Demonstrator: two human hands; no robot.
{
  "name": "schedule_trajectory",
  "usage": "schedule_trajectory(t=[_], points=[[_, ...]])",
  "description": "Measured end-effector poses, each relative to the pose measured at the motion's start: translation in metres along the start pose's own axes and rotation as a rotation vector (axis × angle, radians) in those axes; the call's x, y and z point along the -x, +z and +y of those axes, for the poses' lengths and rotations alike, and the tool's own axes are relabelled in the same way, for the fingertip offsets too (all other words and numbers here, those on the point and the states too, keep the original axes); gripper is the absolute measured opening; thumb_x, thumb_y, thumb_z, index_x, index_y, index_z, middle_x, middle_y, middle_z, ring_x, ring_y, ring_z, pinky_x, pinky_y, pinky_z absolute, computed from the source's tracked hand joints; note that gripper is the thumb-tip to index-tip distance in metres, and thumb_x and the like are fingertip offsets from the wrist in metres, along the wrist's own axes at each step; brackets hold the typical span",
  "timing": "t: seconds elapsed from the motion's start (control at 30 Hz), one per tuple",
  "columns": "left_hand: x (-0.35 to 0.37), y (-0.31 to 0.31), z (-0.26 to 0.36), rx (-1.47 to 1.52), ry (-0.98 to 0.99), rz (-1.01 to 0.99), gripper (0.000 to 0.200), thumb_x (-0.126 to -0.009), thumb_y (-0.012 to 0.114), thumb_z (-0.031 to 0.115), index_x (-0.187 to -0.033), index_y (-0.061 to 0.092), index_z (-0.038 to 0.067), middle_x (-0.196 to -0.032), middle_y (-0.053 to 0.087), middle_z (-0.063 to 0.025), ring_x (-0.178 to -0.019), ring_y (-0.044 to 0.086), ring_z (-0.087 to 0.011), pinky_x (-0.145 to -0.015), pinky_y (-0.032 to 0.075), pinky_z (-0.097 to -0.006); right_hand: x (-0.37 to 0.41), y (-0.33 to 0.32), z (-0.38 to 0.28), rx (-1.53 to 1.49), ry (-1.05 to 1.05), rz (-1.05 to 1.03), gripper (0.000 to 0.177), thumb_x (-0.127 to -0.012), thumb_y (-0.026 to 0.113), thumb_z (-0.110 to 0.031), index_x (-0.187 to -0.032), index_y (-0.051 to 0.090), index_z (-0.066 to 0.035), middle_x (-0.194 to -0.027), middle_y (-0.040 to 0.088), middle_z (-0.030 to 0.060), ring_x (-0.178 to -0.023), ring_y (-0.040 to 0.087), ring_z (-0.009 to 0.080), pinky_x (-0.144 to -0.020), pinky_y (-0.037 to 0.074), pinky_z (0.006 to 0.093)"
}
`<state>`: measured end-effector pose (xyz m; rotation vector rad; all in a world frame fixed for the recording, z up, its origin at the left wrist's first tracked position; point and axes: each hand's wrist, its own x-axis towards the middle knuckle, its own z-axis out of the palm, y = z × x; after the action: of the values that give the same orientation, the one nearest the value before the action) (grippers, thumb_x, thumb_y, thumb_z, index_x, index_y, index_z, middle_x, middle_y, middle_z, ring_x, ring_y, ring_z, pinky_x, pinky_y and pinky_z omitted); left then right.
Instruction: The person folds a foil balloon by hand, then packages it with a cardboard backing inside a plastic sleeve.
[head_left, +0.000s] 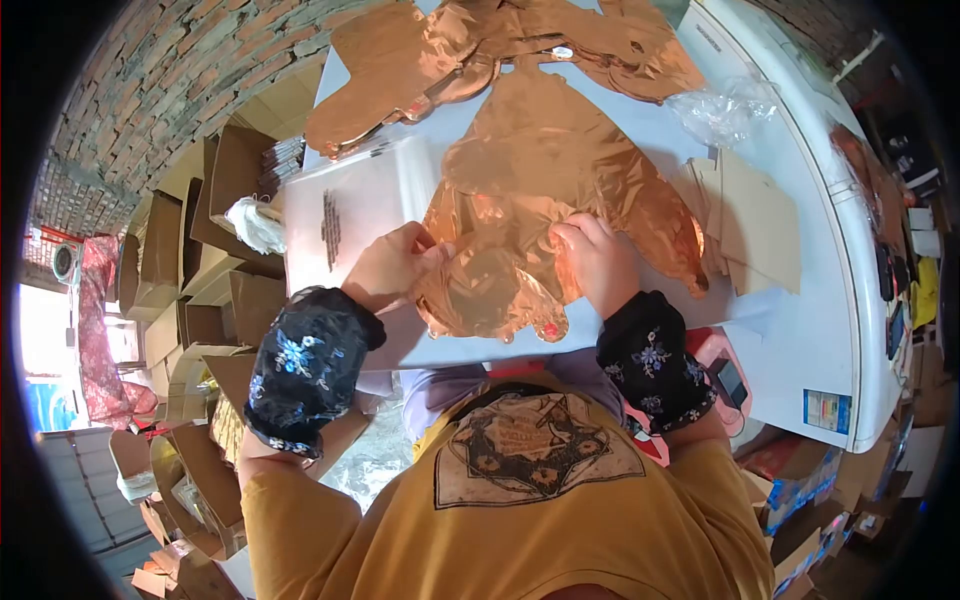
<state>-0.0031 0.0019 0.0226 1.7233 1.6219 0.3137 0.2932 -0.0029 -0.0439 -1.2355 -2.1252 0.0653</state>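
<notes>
Left hand (400, 265): fingers pinched on the near left edge of the foil balloon (540, 170).
Right hand (595, 260): pinching the same balloon's crumpled foil.
Foil balloon: copper-coloured, flat on the white counter (800, 320), close to the person.
Alongside: clear bags (345, 215) left, cardboard sheets (755, 220) right.

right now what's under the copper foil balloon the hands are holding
The white table shows around the copper foil balloon, so it lies on that. The left hand and right hand grip its lower part. Anything beneath its middle is covered.
</notes>
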Motion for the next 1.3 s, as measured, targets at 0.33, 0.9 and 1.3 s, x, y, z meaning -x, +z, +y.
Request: schedule_trajectory(t=[0.33,0.9,1.3], points=[[0.034,0.004,0.029,0.755,-0.120,-0.279,0.015,-0.098,0.066,0.027,-0.097,0.066,0.012,-0.082,0.057,0.0097,-0.075,0.050,-0.0023,-0.073,0.042,-0.0209,0.001,-0.001,0.001,-0.046,-0.016,0.017,0.025,-0.078,0.066,-0.003,-0.102,0.068,-0.005,-0.100,0.063,0.0054,-0.095,0.061,0.0258,-0.080,0.052,0.0347],[0.008,0.096,0.027,-0.198,0.609,0.389,0.035,-0.082,0.062,0.001,-0.118,0.059,0.002,-0.120,0.057,-0.0158,-0.110,0.056,-0.0359,-0.094,0.049,-0.0416,0.001,-0.008,0.001,-0.062,0.000,-0.050,0.028,-0.084,0.058,-0.007,-0.110,0.065,-0.005,-0.105,0.062,0.0057,-0.100,0.061,0.0264,-0.081,0.051,0.0357],[0.002,0.110,0.033,-0.226,0.661,0.412,0.036,-0.084,0.063,-0.001,-0.121,0.062,0.000,-0.125,0.057,-0.0144,-0.110,0.054,-0.0336,-0.095,0.049,-0.0400,-0.001,-0.008,0.001,-0.050,0.024,-0.068,0.026,-0.084,0.057,-0.008,-0.108,0.068,-0.006,-0.105,0.063,0.0050,-0.099,0.063,0.0244,-0.080,0.053,0.0352]])
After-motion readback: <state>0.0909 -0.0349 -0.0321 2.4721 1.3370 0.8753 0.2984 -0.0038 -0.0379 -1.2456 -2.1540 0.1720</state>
